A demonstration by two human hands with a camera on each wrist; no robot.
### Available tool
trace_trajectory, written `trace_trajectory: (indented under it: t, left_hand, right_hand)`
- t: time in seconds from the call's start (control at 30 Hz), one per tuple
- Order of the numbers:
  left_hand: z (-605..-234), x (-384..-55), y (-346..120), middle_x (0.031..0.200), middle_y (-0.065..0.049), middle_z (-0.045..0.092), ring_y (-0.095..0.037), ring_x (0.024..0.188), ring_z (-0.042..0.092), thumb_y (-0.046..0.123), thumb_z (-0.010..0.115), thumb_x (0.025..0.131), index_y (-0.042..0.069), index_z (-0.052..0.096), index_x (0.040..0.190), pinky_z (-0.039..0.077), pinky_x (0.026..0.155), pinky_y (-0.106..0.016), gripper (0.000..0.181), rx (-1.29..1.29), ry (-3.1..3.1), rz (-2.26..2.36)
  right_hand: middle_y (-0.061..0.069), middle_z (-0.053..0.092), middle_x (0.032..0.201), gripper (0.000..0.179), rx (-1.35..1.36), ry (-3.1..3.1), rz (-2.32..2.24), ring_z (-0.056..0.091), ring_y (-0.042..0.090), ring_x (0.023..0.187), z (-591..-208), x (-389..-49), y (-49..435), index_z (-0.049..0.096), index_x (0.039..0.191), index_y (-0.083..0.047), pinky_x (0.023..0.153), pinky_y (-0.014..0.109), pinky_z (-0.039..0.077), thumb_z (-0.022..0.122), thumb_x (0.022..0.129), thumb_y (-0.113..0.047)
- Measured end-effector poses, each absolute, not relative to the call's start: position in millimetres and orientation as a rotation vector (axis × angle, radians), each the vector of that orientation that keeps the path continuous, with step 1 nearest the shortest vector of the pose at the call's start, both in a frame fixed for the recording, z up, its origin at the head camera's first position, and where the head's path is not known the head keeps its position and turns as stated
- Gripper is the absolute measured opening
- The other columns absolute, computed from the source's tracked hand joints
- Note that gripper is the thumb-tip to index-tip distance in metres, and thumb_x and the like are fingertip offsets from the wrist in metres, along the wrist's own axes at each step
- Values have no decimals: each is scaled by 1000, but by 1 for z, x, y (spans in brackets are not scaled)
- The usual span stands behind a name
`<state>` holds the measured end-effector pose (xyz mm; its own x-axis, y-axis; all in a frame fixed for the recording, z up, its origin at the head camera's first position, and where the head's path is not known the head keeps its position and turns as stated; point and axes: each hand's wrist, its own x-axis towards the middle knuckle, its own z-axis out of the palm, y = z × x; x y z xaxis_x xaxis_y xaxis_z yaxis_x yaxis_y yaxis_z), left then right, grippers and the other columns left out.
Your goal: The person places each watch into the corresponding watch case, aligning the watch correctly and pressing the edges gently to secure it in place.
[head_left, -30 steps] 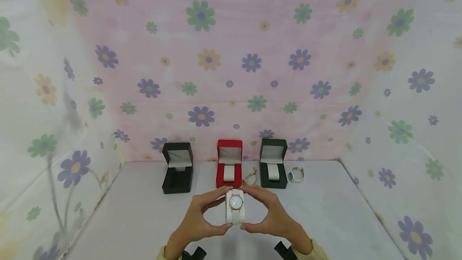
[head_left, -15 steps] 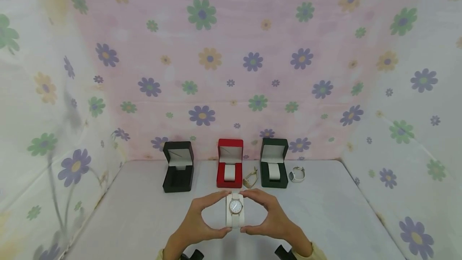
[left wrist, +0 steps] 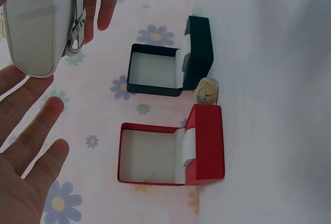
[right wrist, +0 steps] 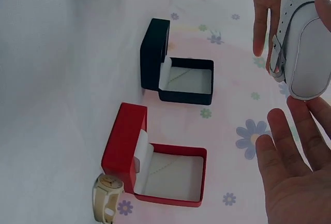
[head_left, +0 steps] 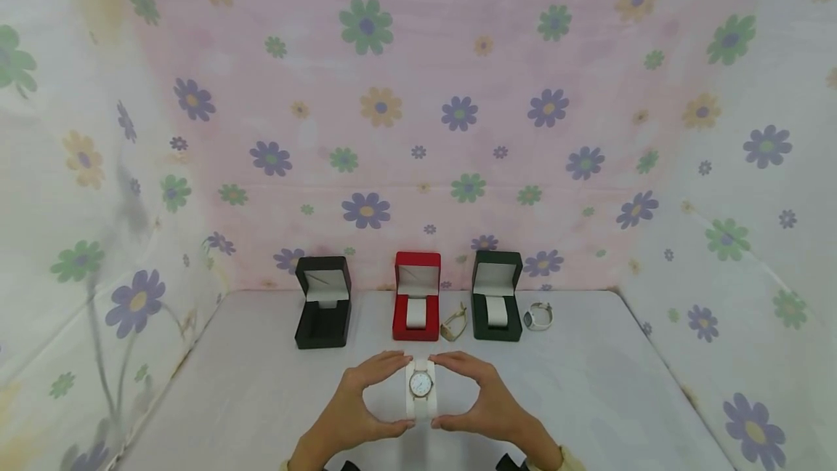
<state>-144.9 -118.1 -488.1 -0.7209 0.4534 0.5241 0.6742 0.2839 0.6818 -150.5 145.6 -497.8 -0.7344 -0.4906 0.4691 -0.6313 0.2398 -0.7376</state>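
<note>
A white-strapped wristwatch (head_left: 421, 384) with a round white dial is wrapped around a white cushion (left wrist: 33, 35), held up between both hands over the near part of the table. My left hand (head_left: 355, 404) pinches the left side of its ends, index fingertip at the top and thumb at the bottom. Opposite it, my right hand (head_left: 487, 404) pinches the right side the same way; the other fingers are spread. The dial faces the head camera. In the right wrist view, the strap's buckle (right wrist: 278, 61) shows along the side of the cushion.
Beyond the hands stand an open black box (head_left: 322, 325) without a cushion, an open red box (head_left: 416, 259) and an open green box (head_left: 497, 259), each of the latter two with a white cushion. A gold watch (head_left: 453, 324) and a white watch (head_left: 538, 316) lie beside them.
Both hands have drawn the watch and its cushion a little nearer the body and slightly to the left. The boxes and other watches stay in place.
</note>
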Motion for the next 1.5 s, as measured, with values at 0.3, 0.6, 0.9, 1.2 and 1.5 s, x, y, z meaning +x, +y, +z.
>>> trace_trajectory:
  t: [0.3,0.6,0.9,1.2,1.5]
  left_hand:
    - [-499,-141,-126,136,-2,67,-32,131,57,45,87,78,22,61,141,52,96,-65,73,-961,-2483,-1396]
    - [-506,-137,-131,137,-1,67,-35,132,56,30,94,73,24,61,141,50,96,-70,76,-924,-2544,-1382]
    - [-511,-133,-136,139,-1,64,-40,133,54,34,92,74,24,59,144,40,94,-82,78,-872,-2611,-1388]
    - [-514,-132,-143,141,-6,63,-43,134,51,32,92,74,20,58,145,37,95,-84,79,-855,-2671,-1381]
    - [-518,-136,-150,145,-8,60,-40,136,52,44,88,76,18,57,146,41,98,-78,81,-851,-2683,-1346]
  right_hand:
    - [-12,62,138,73,942,-2537,1580,61,20,126,-506,-145,140,56,144,-35,102,59,52,88,78,-40]
    - [-8,63,139,75,932,-2563,1653,60,17,127,-513,-143,134,55,145,-33,101,67,49,90,78,-29]
    - [-10,62,139,73,955,-2607,1618,59,21,128,-519,-144,130,54,146,-34,102,63,50,87,80,-40]
    - [-3,64,139,74,960,-2633,1552,59,19,127,-523,-144,124,54,145,-34,104,49,53,85,79,-49]
    - [-11,63,137,75,933,-2647,1488,60,20,125,-525,-148,115,54,146,-34,103,49,54,85,79,-50]
